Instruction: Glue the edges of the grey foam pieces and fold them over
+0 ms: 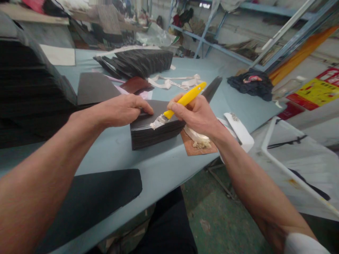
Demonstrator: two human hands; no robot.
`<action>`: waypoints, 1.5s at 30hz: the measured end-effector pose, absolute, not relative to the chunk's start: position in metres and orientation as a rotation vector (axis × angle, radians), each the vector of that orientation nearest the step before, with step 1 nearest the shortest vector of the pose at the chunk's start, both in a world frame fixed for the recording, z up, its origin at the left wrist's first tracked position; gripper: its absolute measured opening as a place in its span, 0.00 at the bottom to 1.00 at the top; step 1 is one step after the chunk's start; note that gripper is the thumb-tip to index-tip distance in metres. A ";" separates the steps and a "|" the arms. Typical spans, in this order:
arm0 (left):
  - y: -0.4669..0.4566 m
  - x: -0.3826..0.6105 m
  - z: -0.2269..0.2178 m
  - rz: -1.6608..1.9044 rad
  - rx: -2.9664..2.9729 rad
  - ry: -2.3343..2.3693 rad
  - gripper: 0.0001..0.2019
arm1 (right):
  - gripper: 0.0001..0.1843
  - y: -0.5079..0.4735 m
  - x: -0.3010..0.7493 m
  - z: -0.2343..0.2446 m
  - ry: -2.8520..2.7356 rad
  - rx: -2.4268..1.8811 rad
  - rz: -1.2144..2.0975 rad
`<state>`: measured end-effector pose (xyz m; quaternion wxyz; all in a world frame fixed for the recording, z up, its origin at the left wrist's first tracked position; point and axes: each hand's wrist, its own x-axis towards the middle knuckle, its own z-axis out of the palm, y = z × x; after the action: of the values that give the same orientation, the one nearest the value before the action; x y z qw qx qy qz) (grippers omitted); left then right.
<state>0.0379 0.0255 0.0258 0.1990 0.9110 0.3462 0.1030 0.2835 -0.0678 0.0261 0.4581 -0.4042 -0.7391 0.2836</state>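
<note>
A stack of dark, thin cut pieces [153, 132] lies on the pale blue table [164, 165] in front of me. My left hand [123, 111] rests palm-down on the stack's top, its fingers pressed flat against the top piece. My right hand [197, 114] is closed around a yellow-handled brush [182, 102], whose whitish bristles touch the top of the stack near its front right edge. Just under my right wrist sits a brown card [196, 146] with a white dish and a lump of pale paste on it.
A fanned pile of dark pieces [140, 61] and white strips [174, 82] lie farther back. A tall dark stack [29, 91] stands at the left, and a flat black sheet [90, 201] lies at the near edge. Dark cloth [250, 84] sits at the right; blue metal shelving stands behind.
</note>
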 end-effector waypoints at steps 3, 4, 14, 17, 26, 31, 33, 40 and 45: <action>0.027 0.039 0.023 0.290 2.579 1.015 0.27 | 0.32 -0.065 0.296 0.026 -1.808 -1.038 0.689; 0.027 0.040 0.022 0.290 2.585 1.034 0.26 | 0.32 -0.064 0.301 0.026 -1.806 -1.049 0.685; 0.020 0.041 0.016 0.351 2.604 1.091 0.25 | 0.31 -0.061 0.356 0.036 -1.852 -1.235 0.600; 0.023 0.041 0.013 0.417 2.596 1.058 0.22 | 0.29 -0.062 0.370 0.037 -1.848 -1.287 0.528; 0.007 0.045 0.011 0.379 2.751 1.020 0.20 | 0.23 -0.076 0.379 0.061 -1.829 -1.420 0.292; -0.034 0.053 0.022 0.104 3.032 1.000 0.23 | 0.26 -0.074 0.339 0.061 -1.652 -1.250 0.333; -0.050 0.059 0.024 0.053 2.984 1.172 0.24 | 0.30 -0.064 0.316 0.056 -1.592 -1.181 0.451; -0.072 0.075 0.026 0.110 2.743 1.497 0.30 | 0.36 -0.017 0.252 0.037 -1.541 -0.974 0.779; -0.072 0.075 0.026 0.151 2.695 1.521 0.29 | 0.34 0.014 0.232 0.027 -1.553 -0.933 0.840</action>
<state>0.0754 -0.0719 0.0262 0.0215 0.8696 0.4908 0.0486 0.2320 0.0139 0.0266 0.5416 -0.3929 -0.6538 0.3534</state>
